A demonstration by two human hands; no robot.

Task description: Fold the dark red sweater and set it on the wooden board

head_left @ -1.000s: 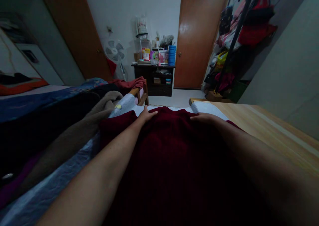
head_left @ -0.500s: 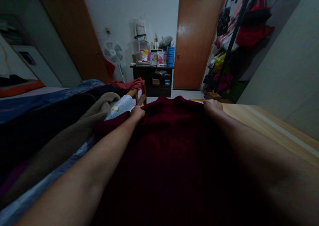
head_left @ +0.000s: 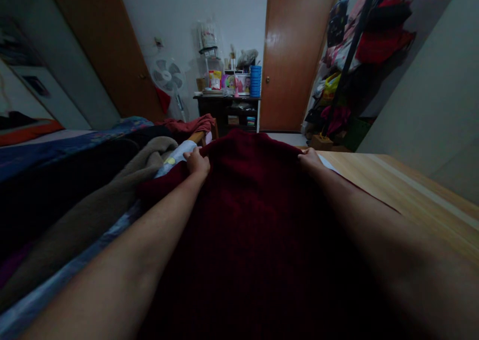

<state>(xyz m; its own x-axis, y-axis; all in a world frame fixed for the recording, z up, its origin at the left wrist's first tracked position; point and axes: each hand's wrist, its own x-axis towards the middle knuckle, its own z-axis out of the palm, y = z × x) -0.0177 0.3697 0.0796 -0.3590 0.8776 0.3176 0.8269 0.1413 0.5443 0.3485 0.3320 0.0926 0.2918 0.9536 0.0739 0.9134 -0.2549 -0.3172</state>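
A dark red sweater (head_left: pixel 254 205) is stretched between my two hands, its collar edge at the far end and its body running down toward me into shadow. My left hand (head_left: pixel 197 163) pinches it near the left shoulder, and a sleeve-like part hangs out to the left beneath that wrist. At the opposite shoulder, my right hand (head_left: pixel 311 160) has its fingers closed on the cloth. Both arms reach straight forward. The lower part of the sweater is too dark to make out.
On the left, a bed carries a brown blanket (head_left: pixel 123 175) and dark clothes. A wooden surface (head_left: pixel 374 170) lies at the right, with a small white piece (head_left: pixel 327 164) by my right wrist. Beyond stand a fan (head_left: pixel 167 75), a dark cabinet (head_left: pixel 213 110) and a door (head_left: pixel 299 60).
The sweater's far edge sits slightly higher in view. Both hands have shifted a little to the left, and my left fingers show more. A white piece has come into view beside my right wrist.
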